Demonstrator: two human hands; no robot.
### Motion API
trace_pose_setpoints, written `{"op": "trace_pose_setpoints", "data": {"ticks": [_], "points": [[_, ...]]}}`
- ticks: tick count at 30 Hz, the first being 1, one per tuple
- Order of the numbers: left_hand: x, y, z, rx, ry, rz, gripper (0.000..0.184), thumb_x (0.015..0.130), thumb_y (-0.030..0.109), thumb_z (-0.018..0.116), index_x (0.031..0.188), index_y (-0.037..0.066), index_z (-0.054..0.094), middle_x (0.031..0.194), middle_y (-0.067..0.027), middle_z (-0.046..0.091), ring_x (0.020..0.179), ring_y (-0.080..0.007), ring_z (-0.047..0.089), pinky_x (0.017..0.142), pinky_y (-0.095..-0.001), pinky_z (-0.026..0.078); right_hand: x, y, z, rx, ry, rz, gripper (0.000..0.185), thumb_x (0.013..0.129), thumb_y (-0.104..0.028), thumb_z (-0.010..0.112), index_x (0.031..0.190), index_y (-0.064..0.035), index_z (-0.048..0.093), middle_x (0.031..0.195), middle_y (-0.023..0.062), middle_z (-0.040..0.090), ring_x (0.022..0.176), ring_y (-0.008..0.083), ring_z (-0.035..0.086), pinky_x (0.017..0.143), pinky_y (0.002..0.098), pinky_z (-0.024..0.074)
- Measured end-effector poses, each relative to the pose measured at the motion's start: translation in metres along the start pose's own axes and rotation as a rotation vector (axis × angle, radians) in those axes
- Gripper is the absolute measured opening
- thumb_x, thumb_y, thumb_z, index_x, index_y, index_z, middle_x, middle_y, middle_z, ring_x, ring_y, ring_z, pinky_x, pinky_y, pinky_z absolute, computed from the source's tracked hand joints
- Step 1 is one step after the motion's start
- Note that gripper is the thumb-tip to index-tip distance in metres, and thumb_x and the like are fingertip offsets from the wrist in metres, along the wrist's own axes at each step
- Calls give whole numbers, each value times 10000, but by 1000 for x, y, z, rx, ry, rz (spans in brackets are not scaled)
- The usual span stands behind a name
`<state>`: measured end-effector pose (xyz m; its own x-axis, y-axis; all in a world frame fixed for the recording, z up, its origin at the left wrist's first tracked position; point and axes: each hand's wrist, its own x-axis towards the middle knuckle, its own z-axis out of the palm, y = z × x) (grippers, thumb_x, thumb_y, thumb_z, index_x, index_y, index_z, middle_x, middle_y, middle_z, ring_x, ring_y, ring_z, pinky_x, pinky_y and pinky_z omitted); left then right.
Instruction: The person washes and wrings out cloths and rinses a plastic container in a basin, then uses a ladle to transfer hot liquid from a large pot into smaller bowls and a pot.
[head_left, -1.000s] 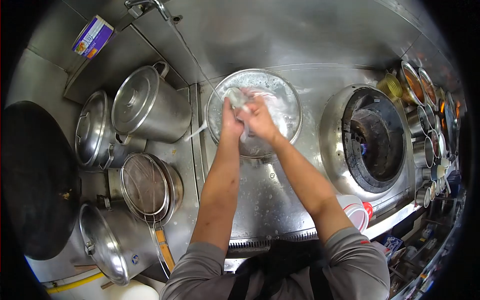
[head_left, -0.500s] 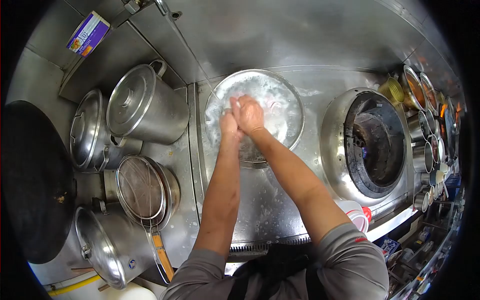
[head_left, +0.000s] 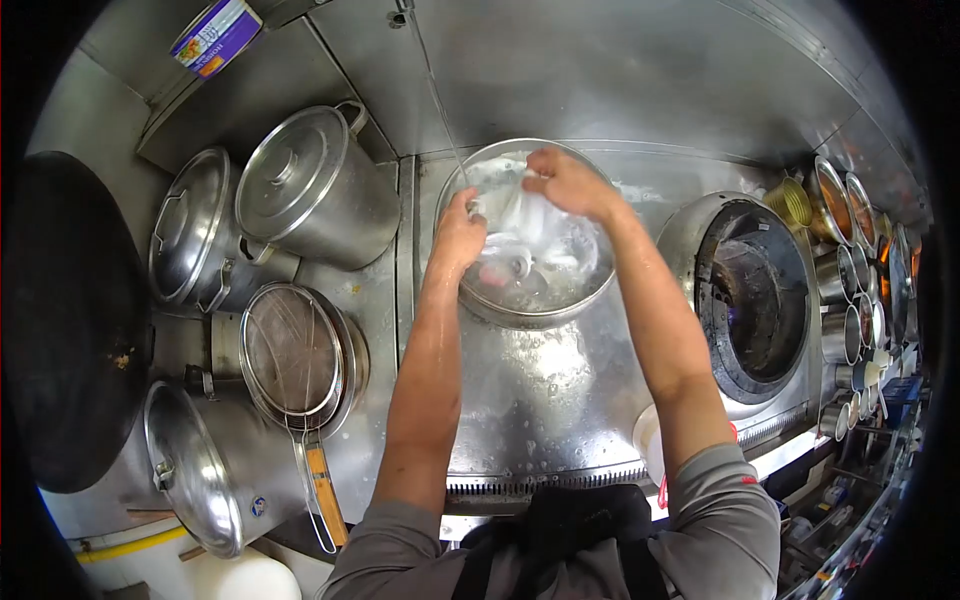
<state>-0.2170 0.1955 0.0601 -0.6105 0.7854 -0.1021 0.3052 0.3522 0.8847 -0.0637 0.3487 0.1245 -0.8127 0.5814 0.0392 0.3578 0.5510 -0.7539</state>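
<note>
A round metal basin (head_left: 533,320) holds cloudy, foamy water with pale, slippery-looking pieces (head_left: 580,250) in it, their kind unclear. My left hand (head_left: 460,235) is at the basin's left side, its thumb and fingers apart, beside a thin stream of water (head_left: 437,95). My right hand (head_left: 572,185) reaches over the far right part of the basin. Its fingers are bent and slightly blurred above a white strip (head_left: 525,212) that seems to hang from them; what they grip is partly hidden.
Lidded metal pots (head_left: 330,190) and a wire strainer (head_left: 292,350) with a wooden handle stand to the left, near a large black wok (head_left: 75,320). A round wok burner (head_left: 750,300) is to the right. Metal containers (head_left: 838,265) line the far right.
My hands were together over the basin's middle; now they are apart, the left at its left side and the right farther back and right. The view has shifted slightly.
</note>
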Motion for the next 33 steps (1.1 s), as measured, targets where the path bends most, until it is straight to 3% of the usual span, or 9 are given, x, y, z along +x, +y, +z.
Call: {"op": "trace_pose_setpoints", "data": {"ticks": [5,8,10,13,18,21,26,30,33], "points": [[-10,82,0,-36,54,630,427,830,177,722,1183,-25,589,1063,-211,676,1038,-316,650,897,-402,485,1,-60,-45,17,-45,-78,248,920,-245,642,929,3,644,977,75,631,851,140,557,723,318,456],[-2,113,-6,-167,-115,340,360,836,222,744,1063,-27,621,977,-165,699,915,-238,675,808,-368,509,7,-50,-33,225,96,-88,237,930,-258,655,914,-22,629,898,20,617,824,92,535,734,272,447],[18,107,5,-225,-91,394,274,875,228,717,951,-19,628,848,-76,689,775,-147,632,700,-322,499,11,-23,-6,1017,157,-216,246,936,-285,669,980,-46,628,907,-5,628,831,101,559,771,274,461],[25,115,3,-333,-167,332,201,977,272,628,917,82,647,783,66,565,685,-33,495,614,-240,441,-8,1,21,942,75,-110,422,892,-357,719,1151,-37,626,1015,29,670,901,129,605,836,294,478],[15,124,-7,-753,-155,364,228,1006,294,577,974,72,617,878,17,625,747,-77,567,638,-253,476,-33,57,30,664,-144,113,519,840,-399,758,1197,-34,664,1062,84,703,949,139,637,878,306,488],[-3,116,-14,-1194,-128,206,354,1022,365,501,1217,74,556,1143,-125,637,1055,-263,643,933,-412,539,-47,79,11,478,26,368,537,838,-347,764,1259,-37,640,1075,90,708,942,134,653,866,287,503],[13,39,32,-1387,-278,-286,635,975,568,459,1347,56,506,1300,-144,584,1161,-330,578,1039,-481,444,-56,11,29,813,182,38,708,832,-256,775,1439,-67,463,1276,88,633,1081,178,633,1014,309,442],[19,-8,76,-1556,-336,-240,591,991,541,451,1309,50,531,1226,-131,613,1117,-292,597,998,-449,472,-55,-34,102,630,340,-292,399,791,-263,781,1141,-99,681,1173,96,676,1126,337,599,1090,433,367],[10,-25,80,-1613,-259,-70,553,1003,516,443,1271,44,550,1175,-121,627,1079,-278,609,959,-437,494,-38,-17,131,27,576,-495,271,793,-315,736,655,-88,681,736,106,652,873,366,592,911,461,432]]}}
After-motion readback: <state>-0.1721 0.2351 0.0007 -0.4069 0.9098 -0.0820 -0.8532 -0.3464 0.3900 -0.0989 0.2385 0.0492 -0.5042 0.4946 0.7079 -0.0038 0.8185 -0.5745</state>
